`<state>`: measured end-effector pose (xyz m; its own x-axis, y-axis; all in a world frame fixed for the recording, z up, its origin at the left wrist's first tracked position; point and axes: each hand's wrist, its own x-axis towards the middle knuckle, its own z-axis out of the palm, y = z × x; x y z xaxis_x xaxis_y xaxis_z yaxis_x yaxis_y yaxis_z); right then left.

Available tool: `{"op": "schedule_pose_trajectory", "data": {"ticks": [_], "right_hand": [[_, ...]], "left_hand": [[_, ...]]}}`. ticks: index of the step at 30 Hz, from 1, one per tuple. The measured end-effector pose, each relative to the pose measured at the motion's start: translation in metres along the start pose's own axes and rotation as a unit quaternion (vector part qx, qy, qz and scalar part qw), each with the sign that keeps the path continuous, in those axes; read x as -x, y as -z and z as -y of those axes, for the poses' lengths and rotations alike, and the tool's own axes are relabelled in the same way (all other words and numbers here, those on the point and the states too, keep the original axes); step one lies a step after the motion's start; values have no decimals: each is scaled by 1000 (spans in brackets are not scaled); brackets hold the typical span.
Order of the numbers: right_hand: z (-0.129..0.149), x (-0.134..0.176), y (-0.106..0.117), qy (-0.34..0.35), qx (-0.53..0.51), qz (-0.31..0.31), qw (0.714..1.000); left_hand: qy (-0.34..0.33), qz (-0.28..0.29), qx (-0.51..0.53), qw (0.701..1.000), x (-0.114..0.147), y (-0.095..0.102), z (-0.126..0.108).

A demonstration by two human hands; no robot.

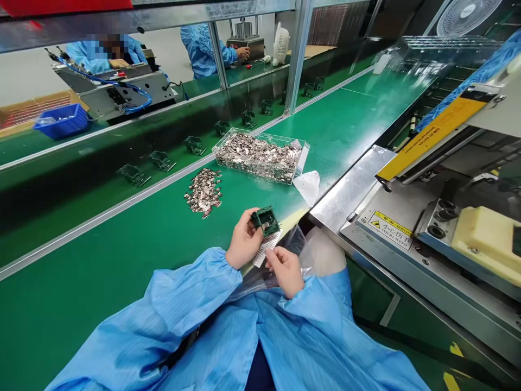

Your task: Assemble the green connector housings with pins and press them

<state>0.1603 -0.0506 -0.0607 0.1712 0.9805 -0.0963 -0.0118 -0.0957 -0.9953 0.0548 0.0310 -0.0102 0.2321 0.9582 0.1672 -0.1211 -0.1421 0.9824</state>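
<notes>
My left hand (246,239) is closed around a dark green, square plastic housing (266,221) with an open middle, its thumb lying on the near side. Just below the housing, a white sheet with rows of small labels (262,251) slants down between my hands. The thumb and forefinger of my right hand (286,270) are pinched together at the lower right edge of this sheet. Whether a single label is between those fingertips is too small to tell. A clear plastic bag (299,241) lies by my lap, partly behind the right hand.
A pile of small metal pieces (204,190) lies on the green belt (163,233), beside a clear box (260,176) full of them. Several green housings (161,160) line the far ledge. A machine with a warning label (389,229) stands at right. Two people work opposite.
</notes>
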Motion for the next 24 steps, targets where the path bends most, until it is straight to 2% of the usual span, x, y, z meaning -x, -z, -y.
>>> {"op": "schedule_pose_trajectory", "data": {"ticks": [7,10,14,17,20,22,24], "right_hand": [[-18,0,5,77,86,-10,993],[-24,-3,13,85,136,28,987],[-24,-7,29,59,202,93,973],[-4,-4,44,42,241,106,964],[33,-1,53,42,237,79,967],[59,-3,54,75,208,46,974],[75,-8,48,143,180,13,973]], "left_hand": [[13,8,16,1000,3,5,9],[18,6,10,1000,3,6,8],[28,7,5,1000,4,5,4],[33,18,0,999,7,5,-1],[24,27,-16,999,10,5,-3],[19,30,-30,999,12,6,-3],[15,30,-44,998,14,7,-3]]}}
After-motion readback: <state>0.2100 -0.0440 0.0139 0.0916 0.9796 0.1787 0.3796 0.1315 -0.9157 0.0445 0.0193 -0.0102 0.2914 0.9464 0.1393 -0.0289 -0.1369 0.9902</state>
